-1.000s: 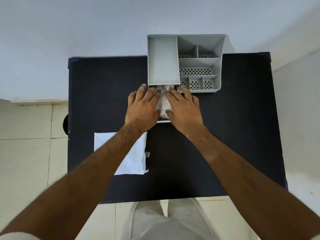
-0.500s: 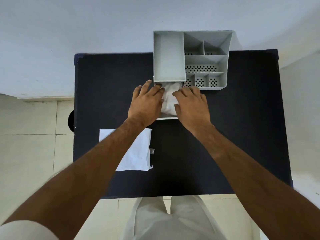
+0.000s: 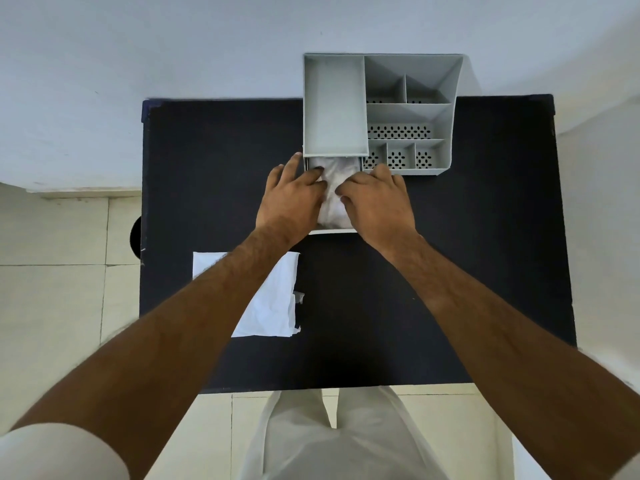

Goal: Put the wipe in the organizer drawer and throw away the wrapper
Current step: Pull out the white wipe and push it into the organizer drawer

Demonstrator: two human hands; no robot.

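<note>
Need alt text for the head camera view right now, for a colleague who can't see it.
Both hands, left hand and right hand, press a white wipe into the pulled-out drawer of a grey organizer at the far edge of a black table. A flat white wrapper lies on the table, partly under the left forearm.

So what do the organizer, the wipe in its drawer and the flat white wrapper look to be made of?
Organizer: likely moulded plastic, matte grey, with thin rigid walls and perforated floors. Wipe: soft, cloth-like sheet, white, bunched into folds between both hands. Wrapper: thin white film or paper, flat with light creases and a torn edge; which one is unclear.
</note>
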